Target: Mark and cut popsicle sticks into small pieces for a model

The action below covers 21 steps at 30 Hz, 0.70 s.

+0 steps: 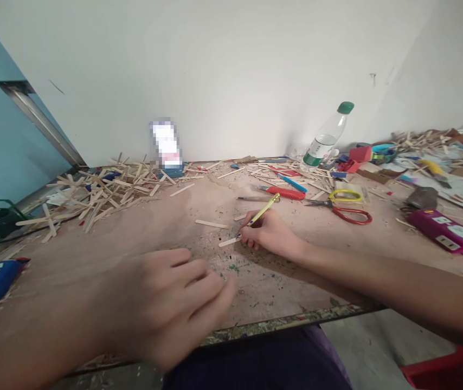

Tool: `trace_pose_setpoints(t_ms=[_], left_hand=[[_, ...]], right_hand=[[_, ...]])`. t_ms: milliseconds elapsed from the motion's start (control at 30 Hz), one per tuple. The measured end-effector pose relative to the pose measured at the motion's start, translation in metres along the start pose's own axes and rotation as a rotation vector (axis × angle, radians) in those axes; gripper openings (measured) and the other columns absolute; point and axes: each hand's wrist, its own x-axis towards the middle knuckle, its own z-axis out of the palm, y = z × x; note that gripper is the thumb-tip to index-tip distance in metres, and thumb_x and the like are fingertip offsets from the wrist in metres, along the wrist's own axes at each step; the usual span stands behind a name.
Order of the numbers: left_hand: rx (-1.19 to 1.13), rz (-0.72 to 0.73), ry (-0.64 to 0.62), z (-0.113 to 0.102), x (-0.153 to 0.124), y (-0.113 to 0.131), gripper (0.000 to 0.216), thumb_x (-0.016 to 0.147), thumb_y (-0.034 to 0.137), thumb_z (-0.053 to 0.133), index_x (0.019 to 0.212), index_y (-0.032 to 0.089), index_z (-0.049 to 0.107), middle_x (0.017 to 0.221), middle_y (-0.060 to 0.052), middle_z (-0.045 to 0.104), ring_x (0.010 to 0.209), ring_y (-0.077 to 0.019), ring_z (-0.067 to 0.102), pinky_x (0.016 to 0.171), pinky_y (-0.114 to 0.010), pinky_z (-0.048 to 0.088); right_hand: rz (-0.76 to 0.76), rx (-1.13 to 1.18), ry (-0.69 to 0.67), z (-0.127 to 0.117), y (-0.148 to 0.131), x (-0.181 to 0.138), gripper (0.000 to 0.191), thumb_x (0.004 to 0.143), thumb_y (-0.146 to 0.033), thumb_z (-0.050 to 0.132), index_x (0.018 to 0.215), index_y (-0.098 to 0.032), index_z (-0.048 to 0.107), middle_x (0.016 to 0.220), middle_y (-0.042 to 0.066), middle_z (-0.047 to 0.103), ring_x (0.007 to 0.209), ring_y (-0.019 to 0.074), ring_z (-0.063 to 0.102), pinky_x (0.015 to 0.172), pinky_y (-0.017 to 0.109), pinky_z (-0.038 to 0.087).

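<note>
My right hand (268,233) is closed round a yellow pencil (264,210), held in a writing grip with its lower end down by a popsicle stick (228,242). That stick lies flat on the wooden table (166,216), its right end by my fingers. My left hand (178,303) hovers blurred over the table's front edge; its fingers bend downward, and their tips are smeared and partly hidden. Another popsicle stick (211,223) lies just beyond the right hand. Green and dark crumbs (235,267) are scattered between the hands.
A red-handled cutter (284,192), a blue pen-like tool (291,182) and scissors (343,207) lie beyond my right hand. A heap of sticks (101,195) covers the back left. A lit phone (167,143) and a tilted bottle (327,138) stand along the wall.
</note>
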Motion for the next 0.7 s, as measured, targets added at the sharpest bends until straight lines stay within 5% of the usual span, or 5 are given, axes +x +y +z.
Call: trace_pose_setpoints(t_ms=[67, 233, 400, 700], left_hand=[[0.123, 0.109, -0.005, 0.019, 0.016, -0.016, 0.024, 0.102, 0.011, 0.047, 0.091, 0.016, 0.068, 0.072, -0.003, 0.063, 0.059, -0.0188, 0.054, 0.052, -0.036, 0.036], [-0.016, -0.125, -0.077, 0.055, 0.012, -0.040, 0.018, 0.104, 0.018, 0.052, 0.092, 0.016, 0.066, 0.084, -0.006, 0.067, 0.075, -0.0210, 0.061, 0.068, -0.035, 0.045], [-0.201, -0.280, -0.059, 0.068, 0.002, -0.048, 0.029, 0.111, 0.030, 0.044, 0.108, 0.016, 0.070, 0.111, -0.009, 0.072, 0.097, -0.0250, 0.066, 0.087, -0.040, 0.048], [-0.275, -0.273, -0.081, 0.086, -0.001, -0.050, 0.028, 0.111, 0.029, 0.044, 0.115, 0.017, 0.069, 0.112, -0.008, 0.069, 0.099, -0.0242, 0.064, 0.093, -0.039, 0.044]], right_hand=[[-0.009, 0.007, -0.001, 0.000, 0.002, 0.001, 0.015, 0.071, -0.004, 0.060, 0.065, -0.018, 0.062, 0.055, -0.002, 0.064, 0.045, 0.0104, 0.056, 0.040, 0.018, 0.046], [-0.001, 0.022, -0.005, -0.001, 0.002, 0.000, 0.012, 0.072, -0.006, 0.061, 0.068, -0.017, 0.063, 0.056, -0.002, 0.064, 0.046, 0.0101, 0.057, 0.041, 0.018, 0.047], [-0.004, 0.039, -0.016, -0.002, 0.002, 0.000, 0.008, 0.074, -0.010, 0.063, 0.070, -0.017, 0.063, 0.058, -0.002, 0.065, 0.050, 0.0100, 0.059, 0.043, 0.017, 0.048], [-0.061, -0.019, -0.053, -0.002, 0.005, 0.001, 0.002, 0.074, -0.018, 0.066, 0.072, -0.018, 0.064, 0.061, -0.001, 0.066, 0.051, 0.0102, 0.058, 0.046, 0.019, 0.049]])
